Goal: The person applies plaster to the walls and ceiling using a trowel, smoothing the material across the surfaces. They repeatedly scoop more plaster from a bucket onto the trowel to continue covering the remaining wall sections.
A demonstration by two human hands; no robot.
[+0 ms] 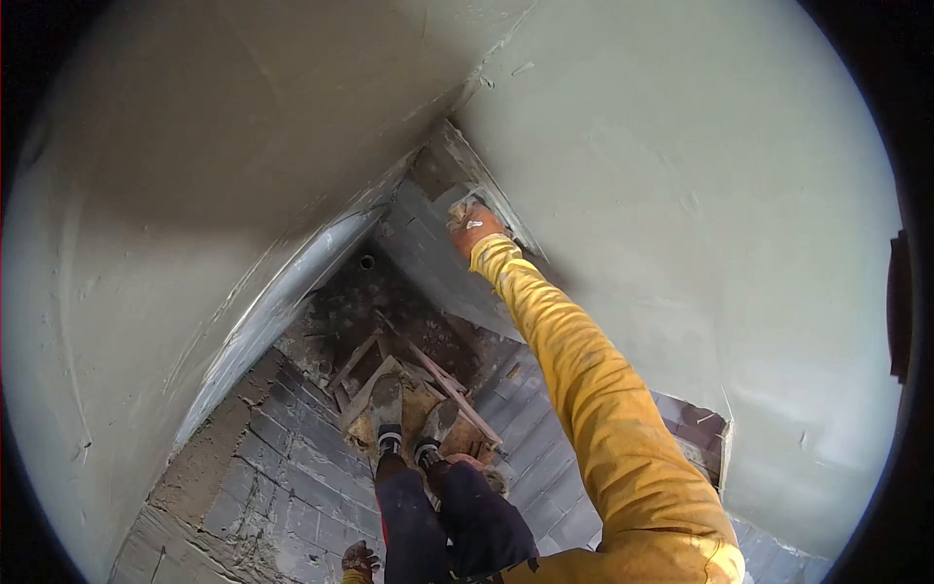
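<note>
My right hand (pixel 474 224), at the end of a yellow sleeve (pixel 603 409), reaches forward to the lower edge of the right wall (pixel 681 185). Its fingers are closed, pale smears mark its back, and what they grip is hidden. Beside it runs a rough, pale plaster edge (pixel 506 209). Low in the view, near my leg, my left hand (pixel 360 558) is dark and dirty. Its fingers look curled, and I cannot make out what is in them.
My feet (pixel 387 401) stand on a small wooden platform (pixel 360 419), with loose wood strips (pixel 452 384) beside it. Far below are grey blocks (pixel 292 448), rubble and a round pipe opening (pixel 367 262). A smooth plastered wall (pixel 146 243) rises on the left, meeting the right wall in a corner.
</note>
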